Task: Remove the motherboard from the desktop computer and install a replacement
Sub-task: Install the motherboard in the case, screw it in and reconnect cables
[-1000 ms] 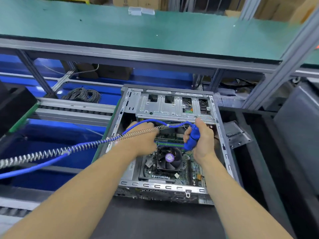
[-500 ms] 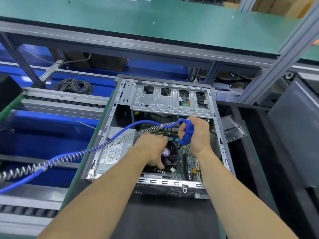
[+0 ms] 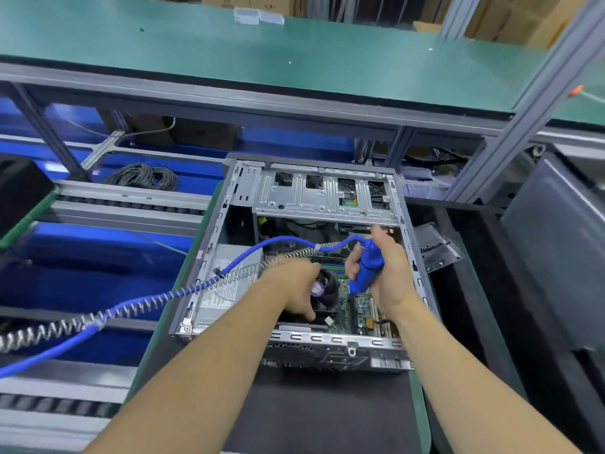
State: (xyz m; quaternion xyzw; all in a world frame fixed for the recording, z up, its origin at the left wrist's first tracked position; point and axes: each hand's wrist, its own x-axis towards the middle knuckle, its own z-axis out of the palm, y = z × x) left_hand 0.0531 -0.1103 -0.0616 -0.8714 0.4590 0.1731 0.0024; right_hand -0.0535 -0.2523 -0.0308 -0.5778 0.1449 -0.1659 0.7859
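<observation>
Right hand is wrapped around the blue driver, tip down over the motherboard, which sits in the open case. Left hand, fingers curled loose, steadies the CPU fan, probably for unscrewing.

1. Left hand covers part of the CPU fan; fingertips hidden.
2. Blue screwdriver tip hidden behind right hand.
3. Blue hose cut off at left edge.
4. Motherboard print too small to read.
</observation>
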